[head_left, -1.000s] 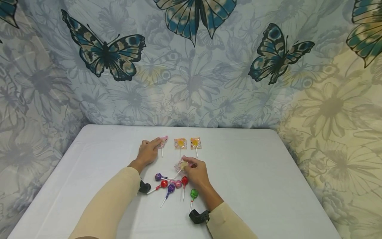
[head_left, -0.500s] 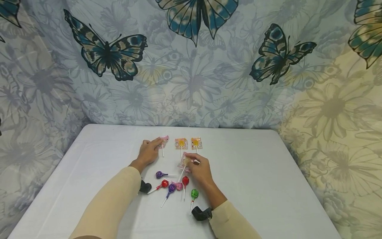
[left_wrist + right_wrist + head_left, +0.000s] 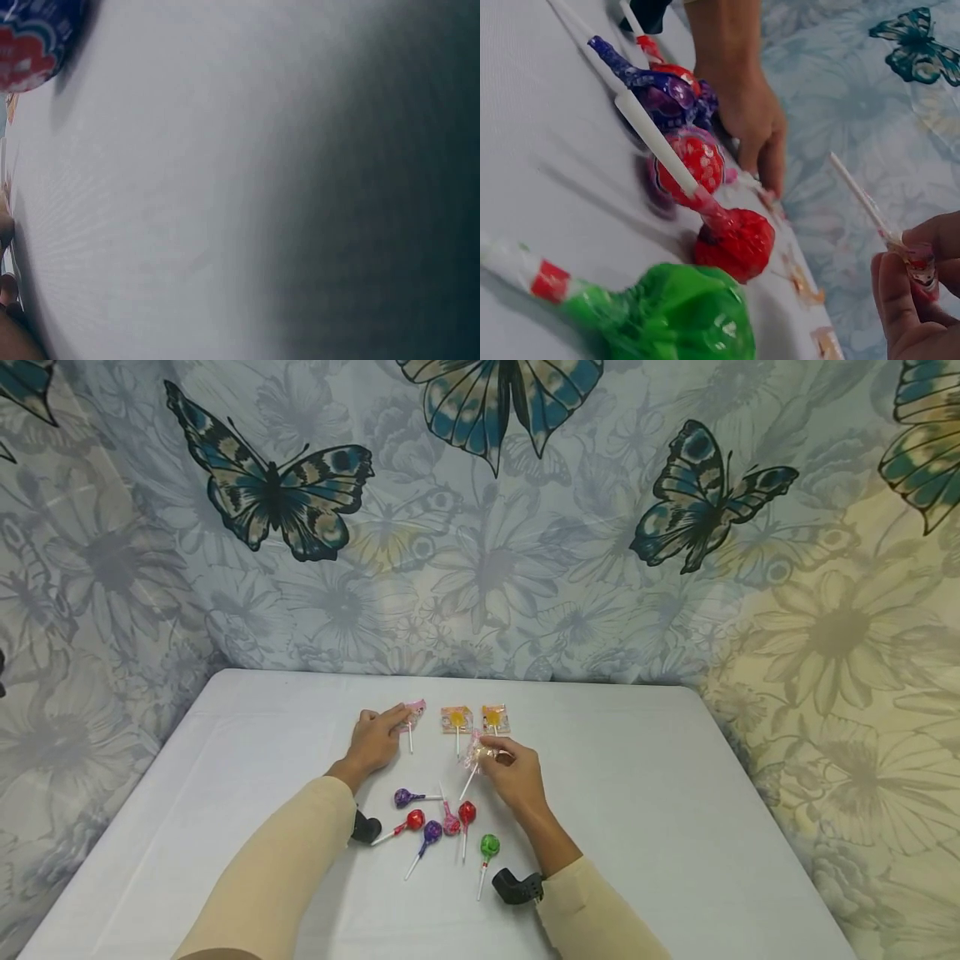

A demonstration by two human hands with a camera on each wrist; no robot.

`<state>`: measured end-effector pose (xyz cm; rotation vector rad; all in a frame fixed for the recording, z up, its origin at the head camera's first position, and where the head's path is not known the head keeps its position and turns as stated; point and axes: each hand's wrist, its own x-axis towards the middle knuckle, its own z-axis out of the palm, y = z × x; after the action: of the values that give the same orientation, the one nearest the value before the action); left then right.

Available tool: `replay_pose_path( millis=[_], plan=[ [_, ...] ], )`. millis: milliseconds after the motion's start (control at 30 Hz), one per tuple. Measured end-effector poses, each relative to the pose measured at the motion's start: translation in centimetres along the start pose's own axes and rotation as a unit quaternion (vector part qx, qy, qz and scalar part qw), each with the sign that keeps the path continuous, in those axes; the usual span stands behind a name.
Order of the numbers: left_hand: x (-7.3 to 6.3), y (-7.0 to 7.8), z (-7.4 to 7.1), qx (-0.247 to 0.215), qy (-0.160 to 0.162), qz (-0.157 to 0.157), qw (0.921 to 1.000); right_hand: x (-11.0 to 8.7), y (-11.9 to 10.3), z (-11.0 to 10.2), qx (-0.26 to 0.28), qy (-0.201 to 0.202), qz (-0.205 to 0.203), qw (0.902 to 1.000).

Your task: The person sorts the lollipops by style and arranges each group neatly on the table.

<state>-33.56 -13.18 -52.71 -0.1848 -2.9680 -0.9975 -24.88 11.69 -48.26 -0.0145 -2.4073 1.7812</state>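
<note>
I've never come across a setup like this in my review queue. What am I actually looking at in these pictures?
There is no machine: a person works with two bare hands at a white table. The wide picture comes from a camera worn on the head. The two close ones come from the wrists, probably from the black devices seen there; the left wrist picture shows mostly blurred tabletop.

Nearer the person lie six round lollipops: two purple, two red, one pink and one green. Farther back are two flat orange lollipops. The left hand touches a pink-wrapped lollipop; the right hand pinches another wrapped lollipop between its fingers.
</note>
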Motion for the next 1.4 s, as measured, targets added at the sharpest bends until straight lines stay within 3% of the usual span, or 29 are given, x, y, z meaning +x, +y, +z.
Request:
replay_pose_path(
  millis=[700, 867, 1067, 1400],
  plan=[
    [-0.2, 0.4, -0.1, -0.010, 0.000, 0.012, 0.9999, 1.7, -0.6, -3.2, -0.002, 0.002, -0.003, 1.0000],
    [-0.1, 0.3, 0.0, -0.013, -0.004, 0.009, 0.9999, 2.3, -0.7, -4.0, -0.026, 0.018, 0.000, 0.9995],
    [0.0, 0.3, 0.0, -0.014, -0.007, 0.003, 0.9999, 3.3, -0.5, -4.9, -0.044, 0.021, 0.016, 0.9987],
    [0.0, 0.1, -0.1, -0.009, -0.004, 0.005, 0.9999, 5.6, 0.4, -6.5, -0.055, 0.021, 0.004, 0.9982]
  ],
)
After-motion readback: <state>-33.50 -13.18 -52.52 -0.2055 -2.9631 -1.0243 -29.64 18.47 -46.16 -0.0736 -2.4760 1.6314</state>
